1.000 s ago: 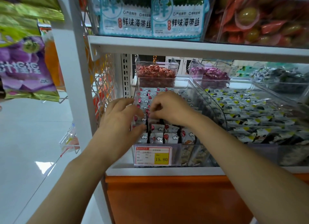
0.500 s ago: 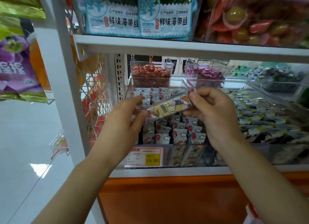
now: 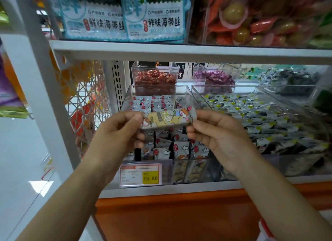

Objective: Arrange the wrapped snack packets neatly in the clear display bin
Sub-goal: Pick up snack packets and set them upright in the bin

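Observation:
A long wrapped snack packet point(image 3: 167, 118) with a cartoon print is held level above the clear display bin point(image 3: 183, 90). My left hand point(image 3: 118, 133) pinches its left end and my right hand point(image 3: 215, 133) pinches its right end. Below it, several matching packets point(image 3: 181, 148) stand in rows inside the bin, grey-white wrappers with red balloons and clouds. A price label point(image 3: 141, 174) reading 15.80 is fixed to the bin's front wall.
A second clear bin point(image 3: 224, 87) of dark green and white packets sits to the right. Small bins of red sweets point(image 3: 155, 77) and purple sweets point(image 3: 214, 77) stand behind. The white upper shelf point(image 3: 179, 52) hangs close overhead. A white upright point(image 3: 45, 97) stands at left.
One second ago both hands were down among the packets in the bin. They have since lifted one long packet out, and it now hangs level between them.

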The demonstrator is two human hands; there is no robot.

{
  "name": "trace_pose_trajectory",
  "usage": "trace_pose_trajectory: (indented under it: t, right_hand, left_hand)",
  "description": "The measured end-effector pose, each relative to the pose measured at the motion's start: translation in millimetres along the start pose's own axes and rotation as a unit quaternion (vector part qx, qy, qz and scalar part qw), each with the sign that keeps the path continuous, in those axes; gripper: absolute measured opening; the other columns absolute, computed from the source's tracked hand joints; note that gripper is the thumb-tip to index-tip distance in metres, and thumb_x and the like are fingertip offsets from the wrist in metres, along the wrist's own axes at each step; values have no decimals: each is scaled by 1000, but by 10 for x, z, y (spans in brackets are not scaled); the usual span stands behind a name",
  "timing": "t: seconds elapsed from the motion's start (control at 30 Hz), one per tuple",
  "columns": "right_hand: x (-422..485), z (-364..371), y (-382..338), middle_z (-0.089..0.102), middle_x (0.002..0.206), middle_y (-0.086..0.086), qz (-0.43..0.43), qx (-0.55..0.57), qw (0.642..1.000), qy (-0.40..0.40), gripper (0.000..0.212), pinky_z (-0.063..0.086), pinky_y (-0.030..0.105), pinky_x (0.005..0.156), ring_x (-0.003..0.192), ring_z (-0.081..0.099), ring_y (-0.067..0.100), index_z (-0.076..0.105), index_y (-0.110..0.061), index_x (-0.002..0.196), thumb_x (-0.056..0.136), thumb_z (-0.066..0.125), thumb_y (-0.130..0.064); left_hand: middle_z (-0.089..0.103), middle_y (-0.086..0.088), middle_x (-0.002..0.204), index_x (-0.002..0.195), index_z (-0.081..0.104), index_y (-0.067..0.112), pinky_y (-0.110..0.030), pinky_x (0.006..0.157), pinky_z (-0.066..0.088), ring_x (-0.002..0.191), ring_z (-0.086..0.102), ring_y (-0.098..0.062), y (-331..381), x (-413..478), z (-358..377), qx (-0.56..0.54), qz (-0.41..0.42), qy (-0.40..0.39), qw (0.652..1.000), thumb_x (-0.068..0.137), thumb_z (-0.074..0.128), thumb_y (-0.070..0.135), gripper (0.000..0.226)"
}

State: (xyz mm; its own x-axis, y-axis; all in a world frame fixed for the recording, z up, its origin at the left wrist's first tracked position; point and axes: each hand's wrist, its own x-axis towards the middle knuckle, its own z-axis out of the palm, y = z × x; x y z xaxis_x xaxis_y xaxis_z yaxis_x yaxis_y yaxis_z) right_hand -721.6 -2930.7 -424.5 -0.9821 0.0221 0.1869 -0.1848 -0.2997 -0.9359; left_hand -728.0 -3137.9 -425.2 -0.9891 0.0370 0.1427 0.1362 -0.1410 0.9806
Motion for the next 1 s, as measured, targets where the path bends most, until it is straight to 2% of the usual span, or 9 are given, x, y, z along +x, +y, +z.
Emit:
trace_pose_trajectory:
  t: [0.1, 0.23, 0.33, 0.47, 0.57, 0.67, 0.8, 0.9, 1.0]
  right_hand:
    - [-8, -12, -5, 70, 78, 11, -13, -26, 999, 23, 26, 55, 20, 56, 66, 70, 18, 65, -5, 102, 79, 60, 7]
    - [-1, -14, -18, 63, 102, 25, -24, 1, 999, 42, 31, 55, 21, 55, 70, 72, 22, 56, 2, 117, 86, 54, 7]
    - [5, -10, -22, 58, 109, 29, -32, 23, 998, 55, 26, 55, 21, 56, 72, 72, 24, 55, 4, 114, 89, 51, 8]
    - [-8, 4, -9, 56, 104, 27, -67, -21, 996, 61, 17, 55, 20, 56, 70, 72, 23, 56, 2, 105, 91, 48, 8]
    - [-17, 25, 0, 55, 102, 24, -108, -86, 988, 68, 15, 55, 21, 57, 69, 71, 23, 57, -4, 97, 91, 49, 6]
    - [-44, 52, 11, 58, 97, 17, -137, -128, 981, 54, 16, 57, 24, 60, 68, 71, 22, 60, -10, 90, 91, 51, 4]
    - [-83, 91, 13, 59, 78, 5, -140, -113, 983, 22, 8, 58, 31, 59, 66, 66, 16, 64, -11, 83, 87, 59, -15]
    - [-86, 105, 19, 62, 81, -1, -143, -140, 980, 10, 24, 59, 31, 60, 71, 66, 12, 67, -13, 92, 77, 61, -30]
    - [-92, 122, 28, 68, 85, -10, -140, -152, 978, 10, 22, 58, 27, 60, 80, 68, 12, 70, -20, 96, 77, 62, -29]
  left_hand:
    - [54, -2, 61, 108, 64, 7, -13, 49, 47, 51, 53, -6, 16, 13, 6, -76, -12, -24, 997, 84, 52, 15, 28]
    - [53, -5, 70, 104, 67, 14, -13, 56, 51, 58, 61, -8, 45, -18, 37, -86, 4, -48, 995, 69, 57, 6, 37]
    - [51, -4, 75, 104, 67, 14, -16, 62, 53, 64, 64, -12, 53, -49, 56, -75, 22, -55, 995, 68, 57, 2, 39]
    - [65, -5, 77, 96, 70, 9, -19, 65, 55, 71, 68, -16, 57, -54, 37, -85, 9, -68, 994, 77, 52, -10, 32]
    - [65, -13, 81, 95, 71, 4, -24, 69, 56, 72, 67, -19, 78, -55, 42, -103, -19, -77, 991, 70, 63, 6, 26]
    - [70, -4, 83, 86, 75, 17, -23, 75, 55, 82, 69, -13, 72, -93, 67, -30, 8, -77, 997, 65, 68, 33, 27]
    - [70, -8, 94, 97, 72, 17, -19, 75, 54, 92, 69, -18, 79, -102, 56, -11, 35, -53, 998, 64, 67, 27, 35]
    - [62, -20, 110, 107, 68, 19, -25, 80, 55, 92, 68, -24, 91, -103, 43, 34, 54, -43, 997, 64, 69, 26, 44]
    - [65, -13, 111, 102, 70, 31, -25, 82, 55, 93, 68, -24, 105, -127, 48, 52, 64, -54, 995, 60, 71, 27, 42]
